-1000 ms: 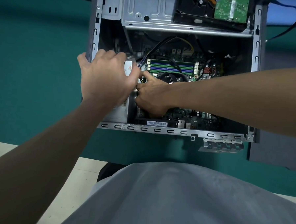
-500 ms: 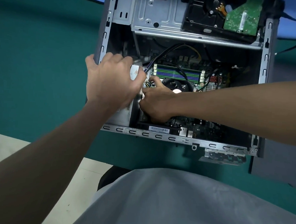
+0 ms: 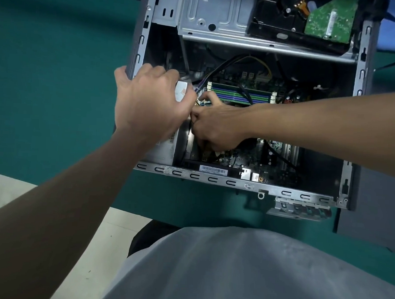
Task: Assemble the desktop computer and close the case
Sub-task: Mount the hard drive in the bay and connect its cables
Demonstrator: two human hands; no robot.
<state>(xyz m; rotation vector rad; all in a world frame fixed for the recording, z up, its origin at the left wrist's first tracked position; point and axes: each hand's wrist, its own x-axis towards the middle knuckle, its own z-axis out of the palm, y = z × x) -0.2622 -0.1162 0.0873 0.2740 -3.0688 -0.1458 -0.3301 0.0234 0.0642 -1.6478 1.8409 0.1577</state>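
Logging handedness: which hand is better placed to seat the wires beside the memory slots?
Right. The right hand is inside the case, fingertips at the wires beside the memory slots; the left hand curls over the power supply, apparently steadying.

On the table (image 3: pixel 58 73), case (image 3: pixel 236 183); hard drive (image 3: pixel 290 24) in its far right bay, memory sticks (image 3: pixel 240 95) nearer, left hand (image 3: pixel 148 101) at the left wall, right hand (image 3: pixel 218 127) just beside it, inside
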